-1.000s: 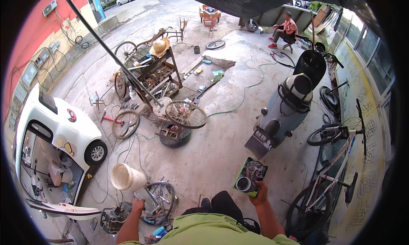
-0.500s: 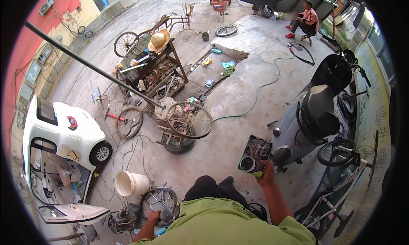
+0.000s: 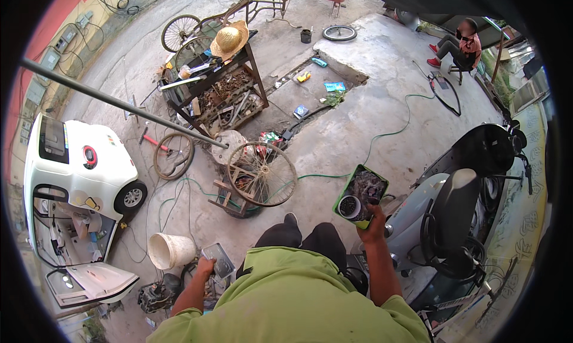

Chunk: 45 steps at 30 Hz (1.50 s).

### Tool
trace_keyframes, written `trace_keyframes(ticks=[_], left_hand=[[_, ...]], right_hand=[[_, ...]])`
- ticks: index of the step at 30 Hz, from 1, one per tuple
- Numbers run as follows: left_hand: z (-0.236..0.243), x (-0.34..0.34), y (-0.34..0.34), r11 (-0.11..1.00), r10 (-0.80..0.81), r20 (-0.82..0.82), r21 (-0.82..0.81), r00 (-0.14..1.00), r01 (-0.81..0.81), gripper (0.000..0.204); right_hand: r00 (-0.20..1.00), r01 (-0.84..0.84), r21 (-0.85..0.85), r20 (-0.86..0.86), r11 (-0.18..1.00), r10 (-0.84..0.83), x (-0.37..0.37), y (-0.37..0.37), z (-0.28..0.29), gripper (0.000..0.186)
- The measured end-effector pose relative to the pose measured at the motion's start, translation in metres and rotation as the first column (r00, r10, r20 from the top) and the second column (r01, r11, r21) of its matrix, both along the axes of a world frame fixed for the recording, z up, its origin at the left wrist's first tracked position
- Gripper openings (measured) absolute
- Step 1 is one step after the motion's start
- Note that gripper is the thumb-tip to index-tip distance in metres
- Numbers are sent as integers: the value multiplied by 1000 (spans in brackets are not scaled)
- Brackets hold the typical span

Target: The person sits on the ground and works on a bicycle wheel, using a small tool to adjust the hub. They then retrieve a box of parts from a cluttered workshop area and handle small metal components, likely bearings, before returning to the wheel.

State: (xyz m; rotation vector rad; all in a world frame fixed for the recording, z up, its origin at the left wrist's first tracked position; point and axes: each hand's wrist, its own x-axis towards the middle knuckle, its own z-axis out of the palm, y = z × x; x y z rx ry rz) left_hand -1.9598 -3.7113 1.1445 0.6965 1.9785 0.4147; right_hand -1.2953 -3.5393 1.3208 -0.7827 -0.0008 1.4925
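Observation:
My right hand (image 3: 373,223) is closed on the near right corner of a green-rimmed rectangular tray (image 3: 382,185). Dark small parts, too jumbled to name, fill much of it, and a white round cup (image 3: 348,207) with dark bits inside sits at its near left. Low on my left side, my left hand (image 3: 206,267) grips the edge of a shallow, clear-looking rectangular box (image 3: 221,260). What lies in that box is too small to tell. Just left of it stands a dirty white bucket (image 3: 171,251), not touched by the hand.
A spoked wheel rim (image 3: 262,174) rests on a low stand ahead. Beyond it is a workbench (image 3: 230,95) bearing a straw hat (image 3: 230,40). A grey scooter (image 3: 439,214) stands right, a white vehicle (image 3: 89,158) left. A green hose (image 3: 397,134) crosses the ground. Someone sits (image 3: 462,47) far right.
I have stepped forward, my left foot now leading. The clear box in my left hand has come up and forward beside the bucket. The green tray stays in my right hand.

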Motion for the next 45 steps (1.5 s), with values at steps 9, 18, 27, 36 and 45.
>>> trace_keyframes(ticks=[9, 18, 27, 36, 45], left_hand=[[35, 89, 243, 970, 231, 87, 55, 969, -236, 28], [8, 238, 343, 949, 277, -21, -149, 961, -277, 29], [4, 335, 425, 895, 411, 71, -220, 909, -387, 22], [-34, 362, 555, 865, 463, 32, -234, 886, -443, 22], [-52, 353, 738, 832, 503, -3, -271, 864, -485, 25]], right_hand=[[993, -108, 5, -38, 994, 108, 56, 218, -17, 44], [967, -247, -42, 60, 968, 249, 162, 462, -48, 49], [930, -358, -92, 52, 929, 364, 203, 676, -48, 50], [868, -490, -74, 54, 869, 494, 162, 848, -79, 52], [800, -559, -177, 139, 810, 583, 125, 1027, -146, 45]])
